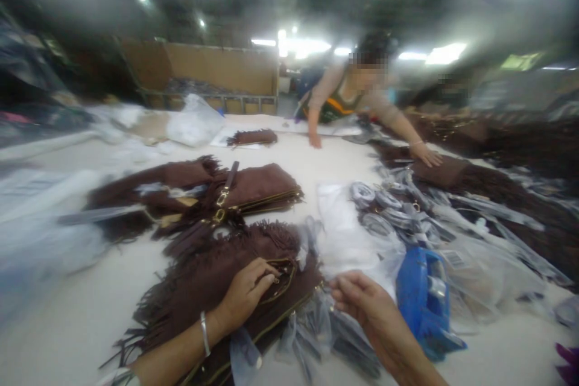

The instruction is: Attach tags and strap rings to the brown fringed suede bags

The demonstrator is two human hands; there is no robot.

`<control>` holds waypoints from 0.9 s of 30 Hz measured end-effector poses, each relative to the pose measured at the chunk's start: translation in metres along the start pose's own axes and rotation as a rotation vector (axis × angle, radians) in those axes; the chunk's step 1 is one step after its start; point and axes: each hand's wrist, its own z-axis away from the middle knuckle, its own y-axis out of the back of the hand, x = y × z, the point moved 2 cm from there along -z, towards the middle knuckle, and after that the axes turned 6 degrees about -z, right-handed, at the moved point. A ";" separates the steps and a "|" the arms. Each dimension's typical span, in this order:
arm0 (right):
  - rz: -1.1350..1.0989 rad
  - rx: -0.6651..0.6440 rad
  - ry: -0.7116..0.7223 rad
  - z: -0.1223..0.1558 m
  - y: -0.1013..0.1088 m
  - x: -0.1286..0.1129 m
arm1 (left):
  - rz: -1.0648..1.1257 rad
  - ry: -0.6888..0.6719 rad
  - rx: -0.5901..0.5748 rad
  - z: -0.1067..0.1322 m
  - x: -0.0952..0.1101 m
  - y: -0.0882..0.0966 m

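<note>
A brown fringed bag (203,277) lies in front of me with its gold-edged zip pocket partly open. My left hand (248,289), with a silver bangle at the wrist, grips the bag at that opening; the fingertips are partly inside and the thumb is by the zip pull. Just off the bag's right end, my right hand (362,298) has thumb and fingers pinched together near a small gold zip end. Whatever they pinch is too blurred to name. Clear plastic packets (316,325) with dark contents lie between and below the hands.
More brown fringed bags (262,187) are piled ahead. A blue tape dispenser (414,283) stands right of my right hand, beside wrapped coiled straps (375,205). Plastic wrapping (49,235) covers the left side. Across the table, a co-worker (348,96) reaches onto a brown pile (443,172).
</note>
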 end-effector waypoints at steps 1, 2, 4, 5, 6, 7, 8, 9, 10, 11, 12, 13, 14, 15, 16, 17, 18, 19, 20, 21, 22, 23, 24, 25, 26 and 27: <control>-0.022 -0.037 -0.003 -0.002 -0.019 0.004 | -0.003 -0.002 0.001 0.000 0.000 0.000; -0.026 -0.075 0.006 -0.006 -0.037 0.009 | -0.005 -0.005 0.000 0.000 0.000 0.000; 0.026 -0.121 0.055 -0.017 -0.065 0.020 | -0.006 -0.016 -0.002 0.001 0.001 0.001; 0.080 -0.133 0.090 -0.024 -0.075 0.025 | -0.004 -0.021 -0.004 0.000 0.001 0.001; 0.143 -0.133 0.128 -0.031 -0.082 0.030 | 0.001 -0.024 -0.007 0.000 0.001 0.001; 0.205 -0.120 0.162 -0.037 -0.085 0.034 | 0.006 -0.027 -0.011 0.000 0.001 0.001; 0.262 -0.100 0.188 -0.042 -0.086 0.038 | 0.010 -0.028 -0.016 0.000 0.001 0.001; 0.310 -0.077 0.208 -0.046 -0.086 0.042 | 0.013 -0.028 -0.022 0.000 0.000 0.001; 0.347 -0.052 0.224 -0.048 -0.084 0.045 | 0.017 -0.028 -0.027 0.000 0.000 0.001; 0.377 -0.024 0.241 -0.048 -0.083 0.047 | 0.022 -0.027 -0.027 -0.001 -0.001 0.001; 0.402 0.005 0.259 -0.047 -0.082 0.049 | 0.031 -0.025 -0.024 -0.001 -0.002 0.001; 0.421 0.032 0.275 -0.046 -0.081 0.050 | 0.042 -0.023 -0.020 -0.001 -0.002 0.001; 0.430 0.062 0.290 -0.043 -0.082 0.052 | 0.057 -0.021 -0.018 -0.002 -0.003 0.001; 0.433 0.092 0.298 -0.041 -0.082 0.053 | 0.074 -0.018 -0.016 -0.002 -0.004 0.001; 0.432 0.123 0.299 -0.039 -0.083 0.055 | 0.090 -0.015 -0.016 -0.003 -0.005 0.001; 0.432 0.151 0.297 -0.038 -0.084 0.057 | 0.105 -0.012 -0.017 -0.003 -0.006 0.001; 0.436 0.176 0.302 -0.037 -0.085 0.059 | 0.117 -0.011 -0.020 -0.003 -0.006 0.001; 0.445 0.194 0.315 -0.036 -0.086 0.061 | 0.126 -0.012 -0.022 -0.003 -0.007 0.001; 0.454 0.208 0.329 -0.036 -0.087 0.062 | 0.131 -0.013 -0.023 -0.004 -0.007 0.001; 0.463 0.218 0.342 -0.035 -0.088 0.064 | 0.135 -0.014 -0.023 -0.004 -0.007 0.001; 0.469 0.224 0.351 -0.035 -0.088 0.065 | 0.139 -0.014 -0.022 -0.004 -0.007 0.002; 0.473 0.228 0.354 -0.035 -0.088 0.066 | 0.144 -0.013 -0.021 -0.004 -0.007 0.002; 0.474 0.232 0.353 -0.035 -0.088 0.066 | 0.150 -0.012 -0.019 -0.004 -0.008 0.001; 0.475 0.234 0.350 -0.035 -0.088 0.067 | 0.155 -0.012 -0.016 -0.004 -0.008 0.001; 0.478 0.235 0.352 -0.035 -0.088 0.067 | 0.159 -0.011 -0.016 -0.005 -0.008 0.001; 0.482 0.233 0.359 -0.035 -0.088 0.066 | 0.159 -0.011 -0.016 -0.005 -0.008 0.001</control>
